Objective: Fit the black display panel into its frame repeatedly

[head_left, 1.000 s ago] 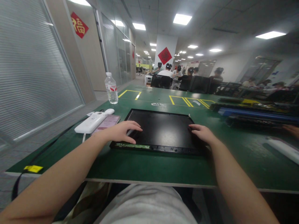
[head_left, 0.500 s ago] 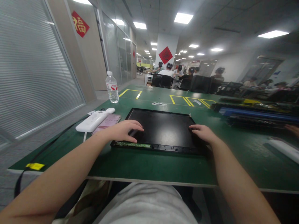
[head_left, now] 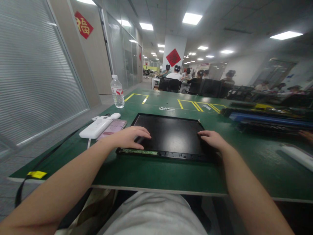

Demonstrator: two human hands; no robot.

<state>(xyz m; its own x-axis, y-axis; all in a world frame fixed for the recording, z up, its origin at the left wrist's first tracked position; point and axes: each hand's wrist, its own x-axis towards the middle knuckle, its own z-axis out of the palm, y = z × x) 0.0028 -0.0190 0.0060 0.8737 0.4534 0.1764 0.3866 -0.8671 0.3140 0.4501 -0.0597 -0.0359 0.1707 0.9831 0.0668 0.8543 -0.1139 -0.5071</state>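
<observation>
A black display panel (head_left: 174, 132) in a thin frame lies flat on the green table in front of me, its dark face up. Along its near edge at the left runs a narrow green circuit board (head_left: 140, 152). My left hand (head_left: 129, 137) rests over the panel's left side, fingers stretched to the right and thumb spread apart. On the opposite side, my right hand (head_left: 213, 139) lies over the right edge with extended fingertips at the screen's border. Part of that edge is hidden under it. Neither hand is wrapped around anything.
Left of the panel are a phone (head_left: 111, 128), a white device (head_left: 95, 127) with a cable, and an upright water bottle (head_left: 117, 93). Blurred black and blue parts (head_left: 266, 119) lie at right, near another person's hand (head_left: 306, 135). Yellow tape (head_left: 188, 101) marks the table's far side.
</observation>
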